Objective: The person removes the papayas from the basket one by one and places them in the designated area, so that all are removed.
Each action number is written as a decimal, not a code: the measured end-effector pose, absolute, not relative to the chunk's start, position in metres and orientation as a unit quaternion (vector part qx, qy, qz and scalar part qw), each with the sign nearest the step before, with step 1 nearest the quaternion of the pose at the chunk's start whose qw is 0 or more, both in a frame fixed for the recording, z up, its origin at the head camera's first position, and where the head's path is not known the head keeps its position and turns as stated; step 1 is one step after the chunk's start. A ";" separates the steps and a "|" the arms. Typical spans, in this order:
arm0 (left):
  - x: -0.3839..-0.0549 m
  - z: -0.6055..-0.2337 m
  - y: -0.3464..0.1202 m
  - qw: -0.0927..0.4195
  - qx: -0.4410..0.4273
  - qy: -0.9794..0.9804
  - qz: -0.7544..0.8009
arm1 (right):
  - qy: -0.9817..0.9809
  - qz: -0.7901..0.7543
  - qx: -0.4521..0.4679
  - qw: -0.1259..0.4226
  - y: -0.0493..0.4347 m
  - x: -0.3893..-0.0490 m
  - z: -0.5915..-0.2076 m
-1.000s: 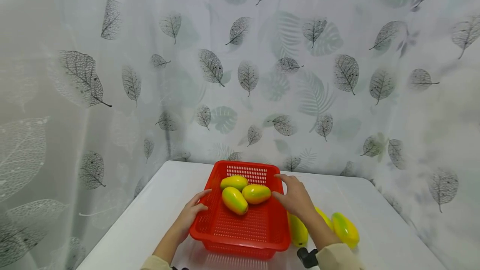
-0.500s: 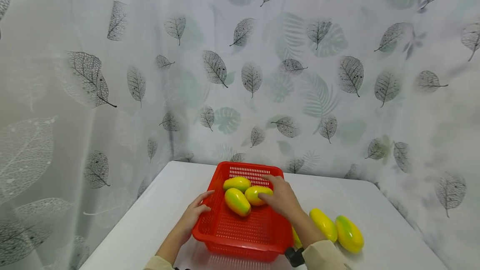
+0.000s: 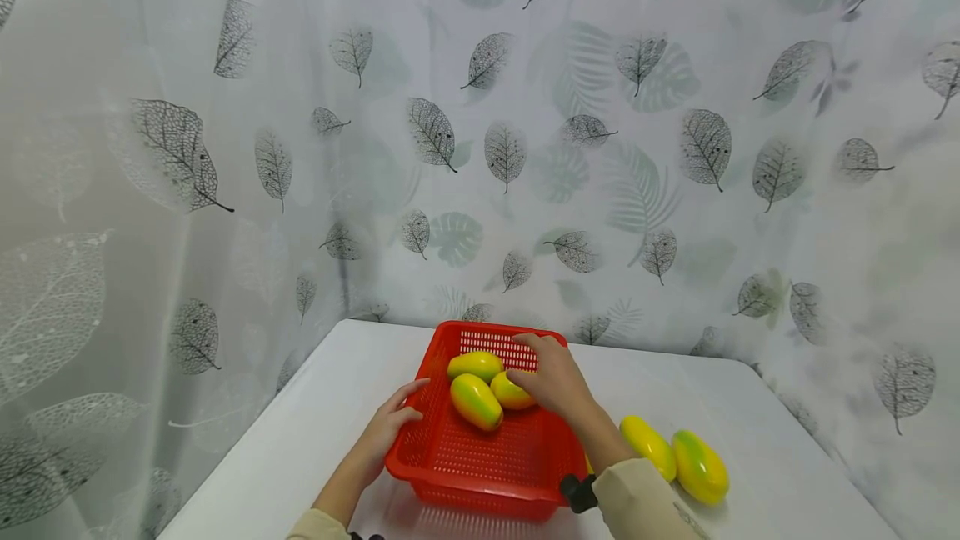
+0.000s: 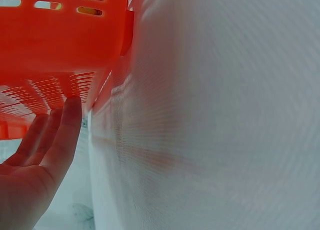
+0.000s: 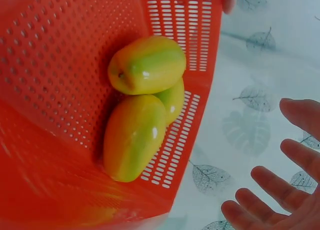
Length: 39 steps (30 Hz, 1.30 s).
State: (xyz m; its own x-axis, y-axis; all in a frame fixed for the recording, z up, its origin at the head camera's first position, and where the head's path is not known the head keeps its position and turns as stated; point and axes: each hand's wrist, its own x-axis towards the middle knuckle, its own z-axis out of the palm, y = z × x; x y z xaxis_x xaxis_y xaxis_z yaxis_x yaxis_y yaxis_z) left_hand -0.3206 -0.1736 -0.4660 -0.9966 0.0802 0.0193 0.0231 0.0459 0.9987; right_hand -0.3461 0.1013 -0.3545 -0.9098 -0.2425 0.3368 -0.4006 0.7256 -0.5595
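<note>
A red plastic basket [image 3: 487, 448] with slotted walls stands on the white table. Three glossy yellow-green fruits, mango-like in shape, lie together inside it toward the far end: a front fruit [image 3: 476, 402], a back fruit [image 3: 475, 366] and a right one [image 3: 512, 391]. My left hand [image 3: 378, 436] rests at the basket's left side. In the left wrist view its straight fingers [image 4: 65, 135] touch the outer wall below the rim. Over the basket's right side hovers my right hand [image 3: 553, 375], fingers spread, nothing in it. It partly covers the right fruit in the head view.
To the right of the basket, two more yellow fruits lie side by side, a nearer-to-basket one [image 3: 647, 447] and an outer one [image 3: 700, 467]. Another shows slightly behind my right forearm. A leaf-printed curtain [image 3: 480, 148] hangs beyond the white table [image 3: 765, 440].
My right hand has moved left, from the basket's right rim to over the fruits' right side. The left hand keeps its place at the left rim. The view has shifted slightly.
</note>
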 end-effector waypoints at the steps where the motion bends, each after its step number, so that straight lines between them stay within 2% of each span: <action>1: -0.321 -0.466 -0.174 0.020 0.035 0.723 0.690 | -0.922 0.327 0.173 0.117 0.100 -0.347 -0.354; 8: -0.322 -0.467 -0.176 0.026 0.040 0.721 0.691 | -0.932 0.312 0.162 0.087 0.088 -0.354 -0.358; 27: -0.321 -0.467 -0.172 0.021 0.037 0.727 0.685 | -0.935 0.311 0.159 0.060 0.073 -0.378 -0.380; 39: -0.322 -0.465 -0.174 0.020 0.041 0.730 0.682 | -0.936 0.313 0.153 0.043 0.060 -0.384 -0.378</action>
